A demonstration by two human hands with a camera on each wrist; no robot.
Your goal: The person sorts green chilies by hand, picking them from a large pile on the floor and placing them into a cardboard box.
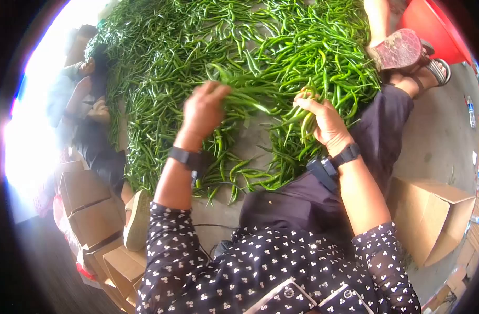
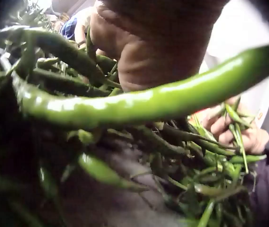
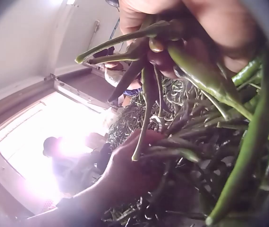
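Observation:
In the head view my right hand (image 1: 323, 118) pinches a small bunch of green chili peppers (image 1: 307, 123) between thumb and fingers. Their stems and tips stick out below the fingers in the right wrist view, where the chili peppers (image 3: 146, 90) hang close to the camera. My left hand (image 1: 205, 110) is blurred over the chili pile (image 1: 171, 68), its fingers bent around blurred chili peppers (image 1: 244, 99) that stretch out to the right. One long, glossy chili pepper (image 2: 139, 104) crosses the left wrist view just below the palm.
Another person (image 1: 82, 99) sits at the left of the pile, and a sandalled foot (image 1: 433, 73) rests at its right edge. A red tub (image 1: 433, 26) stands at upper right. Cardboard boxes (image 1: 430, 214) lie at both sides. Grey floor (image 1: 252, 141) shows between the peppers.

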